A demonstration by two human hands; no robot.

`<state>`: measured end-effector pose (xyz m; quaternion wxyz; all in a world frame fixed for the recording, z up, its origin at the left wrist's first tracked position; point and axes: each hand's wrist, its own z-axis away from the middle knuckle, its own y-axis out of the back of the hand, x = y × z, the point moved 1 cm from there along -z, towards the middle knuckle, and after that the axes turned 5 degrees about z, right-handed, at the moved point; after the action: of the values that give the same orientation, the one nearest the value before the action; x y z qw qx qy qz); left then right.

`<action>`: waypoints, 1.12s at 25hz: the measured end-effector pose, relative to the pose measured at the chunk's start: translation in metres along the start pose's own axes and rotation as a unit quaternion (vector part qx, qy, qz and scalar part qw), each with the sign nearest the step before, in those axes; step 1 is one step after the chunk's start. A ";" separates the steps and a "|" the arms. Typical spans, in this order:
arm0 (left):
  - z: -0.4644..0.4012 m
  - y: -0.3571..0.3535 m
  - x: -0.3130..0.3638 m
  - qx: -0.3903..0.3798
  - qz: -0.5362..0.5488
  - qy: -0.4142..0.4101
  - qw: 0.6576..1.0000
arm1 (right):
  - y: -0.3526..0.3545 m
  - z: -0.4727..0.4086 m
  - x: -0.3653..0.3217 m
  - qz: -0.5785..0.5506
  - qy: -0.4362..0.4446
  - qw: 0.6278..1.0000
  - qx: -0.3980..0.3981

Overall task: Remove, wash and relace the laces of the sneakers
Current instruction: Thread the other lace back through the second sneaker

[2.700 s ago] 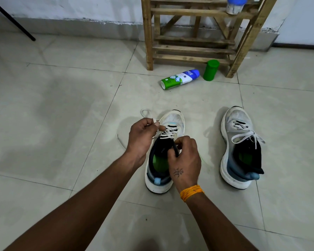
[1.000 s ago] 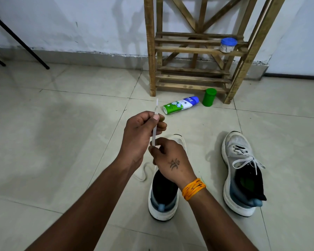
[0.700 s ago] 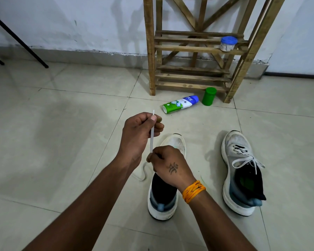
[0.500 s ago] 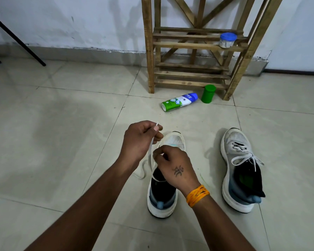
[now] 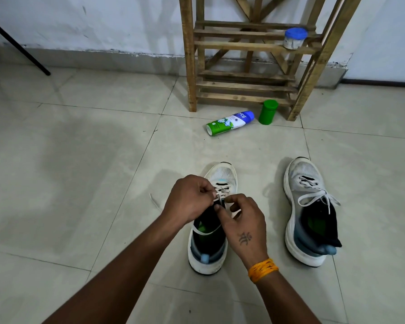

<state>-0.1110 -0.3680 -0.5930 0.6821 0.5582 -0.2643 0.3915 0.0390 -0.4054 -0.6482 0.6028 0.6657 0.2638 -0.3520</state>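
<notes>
my right hand (image 5: 242,222) and left hand (image 5: 188,198) meet over the near shoe (image 5: 211,220) on the floor (image 5: 80,183), both pinching its lace (image 5: 218,196) at the upper eyelets. the other shoe (image 5: 310,211) sits laced to the right. beyond lie a bottle (image 5: 229,122), a green cap (image 5: 269,111) and a wooden rack (image 5: 248,66).

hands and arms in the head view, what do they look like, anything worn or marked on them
Both forearms are bare, with no sleeves in view. The right hand has a small dark tattoo on its back, and an orange thread band, wound in several strands, circles that wrist. The left hand shows no ring, watch, band or marking. No gloves on either.
</notes>
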 end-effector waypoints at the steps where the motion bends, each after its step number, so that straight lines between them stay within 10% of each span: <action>1: 0.000 0.003 0.002 0.014 0.002 -0.003 1.000 | -0.002 -0.002 -0.001 0.031 0.030 0.999 0.022; 7: -0.001 0.016 0.006 0.067 0.018 -0.019 0.997 | -0.013 -0.018 -0.022 0.147 0.100 0.983 0.043; 14: -0.004 0.016 0.018 0.126 0.046 -0.063 0.989 | -0.006 -0.008 -0.038 -0.127 0.014 0.982 -0.137; 18: 0.003 -0.002 0.014 0.068 -0.005 -0.042 0.997 | 0.009 -0.007 -0.016 -0.066 0.005 0.998 -0.005; 21: 0.006 -0.014 0.004 0.029 -0.062 -0.032 0.997 | 0.010 -0.005 0.001 -0.051 -0.062 0.993 -0.087; 28: 0.006 -0.027 -0.010 0.019 -0.115 -0.018 0.993 | 0.001 0.003 0.004 -0.104 -0.086 0.991 0.005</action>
<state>-0.0933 -0.3784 -0.6148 0.7069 0.6046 -0.2033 0.3056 0.0418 -0.4091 -0.6505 0.5800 0.6047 0.2772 -0.4703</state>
